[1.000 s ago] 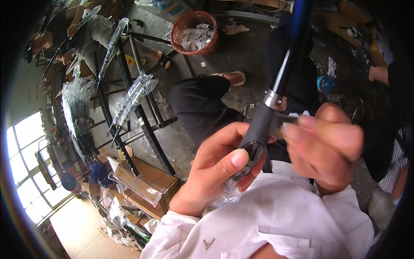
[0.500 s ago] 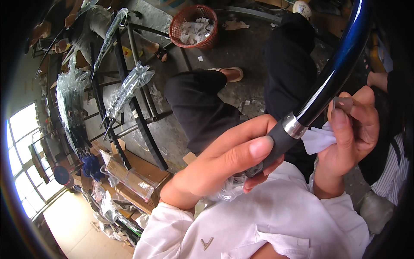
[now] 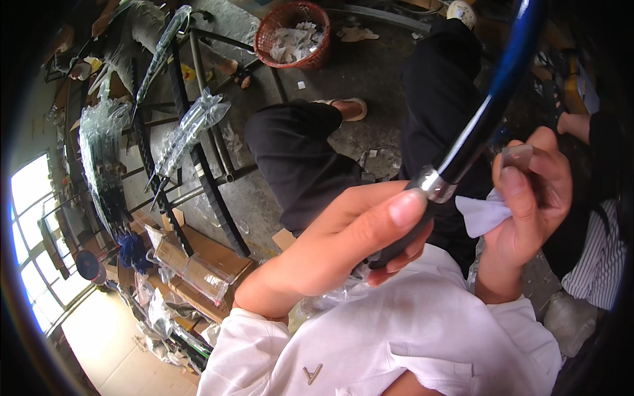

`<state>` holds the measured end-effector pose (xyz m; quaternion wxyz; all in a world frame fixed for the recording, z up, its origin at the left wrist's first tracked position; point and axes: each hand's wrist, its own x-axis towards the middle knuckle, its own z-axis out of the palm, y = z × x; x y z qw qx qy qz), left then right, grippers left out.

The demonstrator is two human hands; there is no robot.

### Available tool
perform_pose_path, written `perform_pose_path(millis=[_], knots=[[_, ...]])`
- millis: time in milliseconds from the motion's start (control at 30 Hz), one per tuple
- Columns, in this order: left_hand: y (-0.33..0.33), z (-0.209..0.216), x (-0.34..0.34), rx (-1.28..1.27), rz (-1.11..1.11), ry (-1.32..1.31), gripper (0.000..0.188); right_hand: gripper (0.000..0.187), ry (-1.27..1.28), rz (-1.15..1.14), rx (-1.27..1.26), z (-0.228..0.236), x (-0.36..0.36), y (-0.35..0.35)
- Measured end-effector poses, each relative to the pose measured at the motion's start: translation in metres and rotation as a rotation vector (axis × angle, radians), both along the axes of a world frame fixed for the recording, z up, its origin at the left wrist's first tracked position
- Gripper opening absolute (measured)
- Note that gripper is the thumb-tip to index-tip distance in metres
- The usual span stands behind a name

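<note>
Since half a second ago, the left hand's [image 3: 340,237] thumb has shifted up to the silver collar [image 3: 436,184] of the glossy blue-black pole [image 3: 505,86]. Head view: that hand wraps snugly around the pole's dark grey handle [image 3: 399,246], before the chest. Just beside, the right hand [image 3: 536,204] pinches a small translucent tab [image 3: 517,157], a white scrap [image 3: 483,214] against its palm.

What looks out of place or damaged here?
Litter: a small square white scrap and a flat, ragged pale scrap lie on the dark grey floor, outside the red perforated plastic basket holding similar bits. No damage shows on the glossy dark-blue tube above the left hand.
</note>
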<state>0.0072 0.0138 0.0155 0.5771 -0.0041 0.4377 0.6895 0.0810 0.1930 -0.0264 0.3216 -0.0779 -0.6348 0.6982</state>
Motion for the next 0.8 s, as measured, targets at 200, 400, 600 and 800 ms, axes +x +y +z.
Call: perform_pose_path(millis=[200,400,600,800], knots=[[-0.008,-0.007,-0.005,0.093,0.124,-0.006,0.052,0.028,-0.105,0.170,-0.580,0.008,-0.008,-0.006],[-0.013,-0.008,-0.004,0.093,0.267,0.024,0.049,0.022,-0.085,0.321,-0.767,0.018,-0.014,-0.002],[-0.014,-0.010,-0.015,0.038,0.316,0.170,0.039,0.016,-0.092,0.270,-0.674,0.017,-0.033,0.005],[-0.026,-0.015,-0.023,0.063,0.317,0.207,0.029,0.013,-0.103,-0.021,0.062,0.025,-0.090,0.044]])
